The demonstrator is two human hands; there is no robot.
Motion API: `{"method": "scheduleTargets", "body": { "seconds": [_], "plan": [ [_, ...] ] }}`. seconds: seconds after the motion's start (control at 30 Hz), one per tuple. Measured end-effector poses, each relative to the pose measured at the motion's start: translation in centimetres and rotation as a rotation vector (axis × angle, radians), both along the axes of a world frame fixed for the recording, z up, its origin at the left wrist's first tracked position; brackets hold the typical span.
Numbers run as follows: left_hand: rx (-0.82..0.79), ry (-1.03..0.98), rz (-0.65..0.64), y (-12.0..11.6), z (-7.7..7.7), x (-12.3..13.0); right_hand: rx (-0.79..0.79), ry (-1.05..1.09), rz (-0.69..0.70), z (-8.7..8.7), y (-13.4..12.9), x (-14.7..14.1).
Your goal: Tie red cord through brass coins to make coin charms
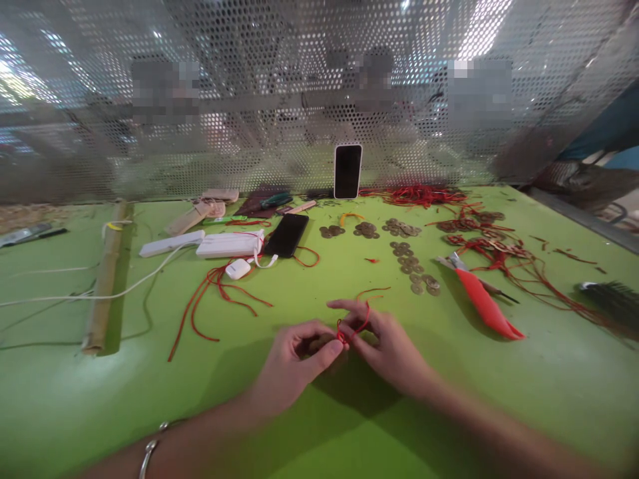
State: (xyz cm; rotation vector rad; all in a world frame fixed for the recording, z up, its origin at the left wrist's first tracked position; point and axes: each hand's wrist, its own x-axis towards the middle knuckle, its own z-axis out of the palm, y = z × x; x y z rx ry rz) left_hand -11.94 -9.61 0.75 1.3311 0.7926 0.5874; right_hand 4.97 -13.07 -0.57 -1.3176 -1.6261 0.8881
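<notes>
Just above the green table, my left hand (302, 362) pinches a red cord (341, 330) between thumb and fingers, where the cord makes a small loop or knot. My right hand (382, 339) meets it from the other side, thumb and fingers closed on the same cord, with its index finger stretched forward. Loose ends of the cord stick out beyond the right fingers. Whether a coin hangs on the cord inside the left hand cannot be made out. Ahead of the hands, round coins lie in small piles (367, 230) and in a row (407, 261).
A red-handled tool (484, 303) and coins strung on red cord (492, 243) lie at the right. Leftward are loose red cords (200, 299), a black phone (288, 234), a white power strip (227, 244) and a bamboo stick (106, 286). Another phone (348, 171) leans on the perforated metal screen (279, 146).
</notes>
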Motion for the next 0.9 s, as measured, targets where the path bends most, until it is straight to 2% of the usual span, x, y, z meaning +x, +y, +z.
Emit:
{"method": "scheduleTargets", "body": {
  "seconds": [0.1,0.17,0.27,0.37,0.43,0.5,0.73,0.9],
  "plan": [
    [-0.090,-0.074,0.017,0.1,-0.3,0.0,0.015,-0.101,0.063,0.0,0.0,-0.3],
    [-0.082,-0.070,0.063,0.3,-0.4,0.1,0.032,-0.180,0.125,0.0,-0.1,-0.5],
    [0.015,0.009,0.141,0.7,-0.3,0.0,0.059,-0.280,0.164,-0.1,-0.4,-0.7],
    [0.196,0.110,0.181,1.5,-0.2,-0.1,0.102,-0.288,0.143,0.3,-0.7,-0.6],
    [0.325,0.146,0.199,2.1,-0.2,-0.2,0.124,-0.213,0.120,0.9,-0.9,-0.3],
    [0.388,0.157,0.228,2.5,-0.5,-0.3,0.148,-0.096,0.093,1.5,-1.1,-0.1],
    [0.313,0.240,0.208,3.0,-1.8,-0.5,0.212,0.332,0.082,2.4,-1.7,0.4],
    [0.220,0.142,0.266,3.1,-1.8,-0.1,0.278,0.388,0.075,2.2,-2.3,0.6]
  ]
}}
